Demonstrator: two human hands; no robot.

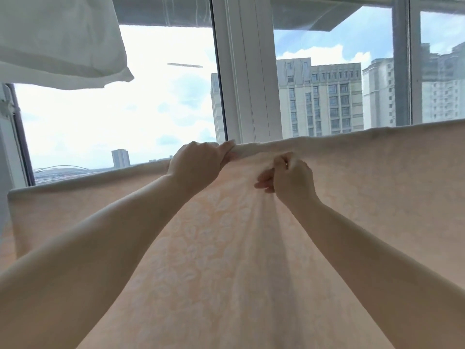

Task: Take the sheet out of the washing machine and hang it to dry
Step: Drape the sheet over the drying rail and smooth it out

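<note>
Two bare forearms reach up from lower frame toward sheet (251, 248). Sheet peach, pale leaf pattern, draped over a line or rail hidden under its folded top edge, hanging wide across view. Right hand (289, 181) just below top edge of sheet, fingers curled, pinching bunched cloth; folds fan downward from grip. Left hand (198, 162) at top edge of sheet, fingers curled over fold, gripping it. White cloth (57, 39) hangs above sheet, upper left. Window frame (246, 71) behind sheet; tower blocks (324, 96) beyond glass.
</note>
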